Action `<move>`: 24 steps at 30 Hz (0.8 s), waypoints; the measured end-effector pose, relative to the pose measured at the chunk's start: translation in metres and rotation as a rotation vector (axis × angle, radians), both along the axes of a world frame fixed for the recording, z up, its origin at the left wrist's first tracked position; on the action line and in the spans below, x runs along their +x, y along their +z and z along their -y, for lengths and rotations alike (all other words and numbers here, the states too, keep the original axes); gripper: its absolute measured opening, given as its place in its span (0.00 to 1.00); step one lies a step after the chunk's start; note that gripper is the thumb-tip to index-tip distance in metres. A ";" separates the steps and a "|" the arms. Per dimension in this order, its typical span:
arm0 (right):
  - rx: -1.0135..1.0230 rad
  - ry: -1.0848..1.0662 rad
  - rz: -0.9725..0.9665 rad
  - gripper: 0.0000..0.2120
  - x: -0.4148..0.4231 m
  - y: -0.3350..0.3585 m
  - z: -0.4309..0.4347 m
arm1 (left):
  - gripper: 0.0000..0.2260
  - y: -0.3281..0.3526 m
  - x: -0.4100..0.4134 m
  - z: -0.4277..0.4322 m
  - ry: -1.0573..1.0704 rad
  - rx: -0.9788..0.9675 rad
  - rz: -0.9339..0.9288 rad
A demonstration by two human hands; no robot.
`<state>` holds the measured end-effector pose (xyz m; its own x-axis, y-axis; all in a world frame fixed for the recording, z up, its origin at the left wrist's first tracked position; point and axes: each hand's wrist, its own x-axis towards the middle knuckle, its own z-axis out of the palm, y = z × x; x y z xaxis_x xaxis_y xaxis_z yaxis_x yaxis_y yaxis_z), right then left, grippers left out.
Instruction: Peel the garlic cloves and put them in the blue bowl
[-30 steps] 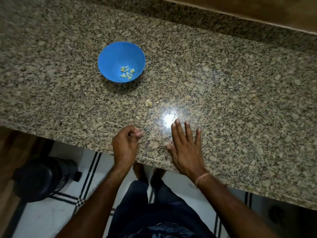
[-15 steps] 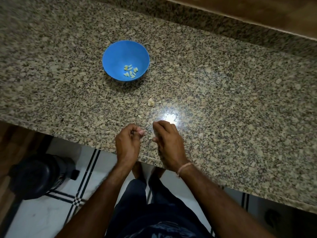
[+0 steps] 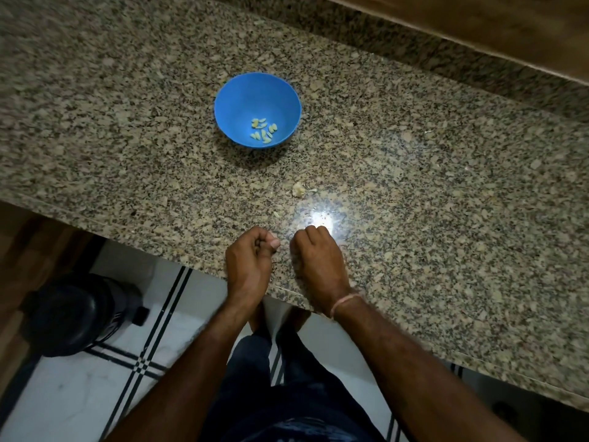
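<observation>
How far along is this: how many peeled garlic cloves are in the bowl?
About 8 pale peeled garlic cloves, clustered low in the round blue plastic bowl; overlaps may hide some.

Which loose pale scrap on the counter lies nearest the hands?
The tiny scrap just beyond the left hand; the larger scrap sits farther out, toward the blue bowl.

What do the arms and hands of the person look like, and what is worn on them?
The left forearm and the right forearm are bare as far as the picture shows: no sleeves and no gloves. The left hand has nothing on its wrist. The right hand has a thin pale pink band round its wrist. No ring or watch is visible.
</observation>
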<state>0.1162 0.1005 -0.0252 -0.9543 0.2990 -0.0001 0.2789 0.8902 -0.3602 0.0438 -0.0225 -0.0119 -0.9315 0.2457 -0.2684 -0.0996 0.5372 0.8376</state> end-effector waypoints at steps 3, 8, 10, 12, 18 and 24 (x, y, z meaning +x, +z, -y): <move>-0.224 -0.076 0.078 0.08 -0.004 0.013 0.013 | 0.06 0.001 0.001 0.010 0.004 0.012 -0.008; -0.970 -0.482 0.076 0.09 -0.028 0.024 0.036 | 0.07 0.007 -0.002 0.047 0.053 0.028 -0.032; -1.139 -0.487 0.102 0.12 -0.041 0.033 0.059 | 0.06 0.011 -0.005 0.070 0.107 0.032 -0.043; -1.264 -0.451 0.129 0.12 -0.054 0.049 0.092 | 0.05 0.014 -0.007 0.102 0.168 0.026 -0.046; -1.318 -0.296 0.278 0.13 -0.084 0.045 0.221 | 0.08 0.010 -0.012 0.231 0.383 0.043 -0.049; -1.384 -0.206 0.371 0.17 -0.091 0.039 0.374 | 0.10 0.010 -0.005 0.397 0.545 0.082 -0.060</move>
<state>0.0253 -0.2739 0.0142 -0.7758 -0.0166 -0.6308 0.6237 -0.1714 -0.7626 0.0384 -0.4194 -0.0020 -0.9426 -0.2586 -0.2112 -0.2960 0.3542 0.8871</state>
